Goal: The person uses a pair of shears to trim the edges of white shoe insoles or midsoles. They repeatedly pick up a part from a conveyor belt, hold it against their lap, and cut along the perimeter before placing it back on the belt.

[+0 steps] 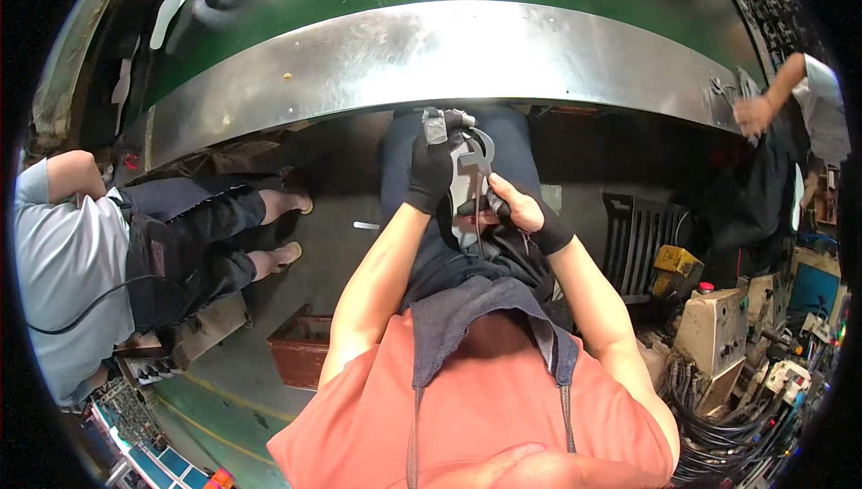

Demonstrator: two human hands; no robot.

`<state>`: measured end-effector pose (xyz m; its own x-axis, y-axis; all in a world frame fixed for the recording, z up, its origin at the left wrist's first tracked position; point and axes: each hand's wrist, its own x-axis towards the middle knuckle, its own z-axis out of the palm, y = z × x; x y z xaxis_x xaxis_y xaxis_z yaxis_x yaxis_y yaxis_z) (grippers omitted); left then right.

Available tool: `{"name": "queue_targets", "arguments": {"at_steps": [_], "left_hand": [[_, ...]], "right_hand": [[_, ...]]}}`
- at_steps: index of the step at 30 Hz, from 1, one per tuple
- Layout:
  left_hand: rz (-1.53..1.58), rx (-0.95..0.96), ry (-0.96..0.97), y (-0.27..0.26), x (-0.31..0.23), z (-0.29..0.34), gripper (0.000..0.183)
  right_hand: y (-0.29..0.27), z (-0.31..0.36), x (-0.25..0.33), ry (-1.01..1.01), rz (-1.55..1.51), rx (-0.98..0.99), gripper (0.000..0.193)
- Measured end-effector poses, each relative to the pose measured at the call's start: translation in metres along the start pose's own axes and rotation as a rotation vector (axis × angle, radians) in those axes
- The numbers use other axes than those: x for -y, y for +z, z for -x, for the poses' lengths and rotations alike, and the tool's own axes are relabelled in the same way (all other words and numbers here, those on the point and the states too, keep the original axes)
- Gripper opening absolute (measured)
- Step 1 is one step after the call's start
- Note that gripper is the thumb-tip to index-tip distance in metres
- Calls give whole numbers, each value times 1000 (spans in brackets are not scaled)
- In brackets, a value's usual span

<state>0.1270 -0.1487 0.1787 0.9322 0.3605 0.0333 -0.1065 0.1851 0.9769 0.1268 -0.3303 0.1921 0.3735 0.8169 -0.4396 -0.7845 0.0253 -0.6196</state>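
Observation:
Above my lap, just in front of the bench, my left hand (433, 164) is closed on a pale grey piece with curved grey straps (476, 157); it looks like a sandal. Dark cloth covers the palm, and grey tape wraps a finger. On the piece's right side, my right hand (525, 209) is closed with its thumb stretched along the edge and a dark cuff at the wrist. Something dark shows under that hand, too hidden to name. A thin brown strip (479, 220) hangs between the hands. The underside of the piece is hidden.
A metal-edged bench (359, 49) curves across the front. People sit at left (81, 246) and right (822, 98). A reddish-brown box (296, 354) stands on the floor at left. At right are a dark slatted rack (642, 242), a yellow box (675, 269), a control box (714, 327) and cables.

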Motion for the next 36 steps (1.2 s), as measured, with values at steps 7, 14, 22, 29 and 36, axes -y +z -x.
{"name": "queue_targets", "arguments": {"at_steps": [7,14,22,29,36], "left_hand": [[-83,19,117,-3,-13,6,59],[30,-7,-109,0,-33,5,55],[182,234,-7,-21,-64,107,82],[-32,44,-180,-12,-26,167,73],[637,-8,-485,-18,28,152,56]], "right_hand": [[24,16,6,-15,631,-394,53],[26,-13,-50,-448,893,-590,36],[6,100,-75,-322,1238,-126,12],[-19,128,-89,-651,1428,102,17],[-23,122,-91,-579,1398,-53,11]]}}
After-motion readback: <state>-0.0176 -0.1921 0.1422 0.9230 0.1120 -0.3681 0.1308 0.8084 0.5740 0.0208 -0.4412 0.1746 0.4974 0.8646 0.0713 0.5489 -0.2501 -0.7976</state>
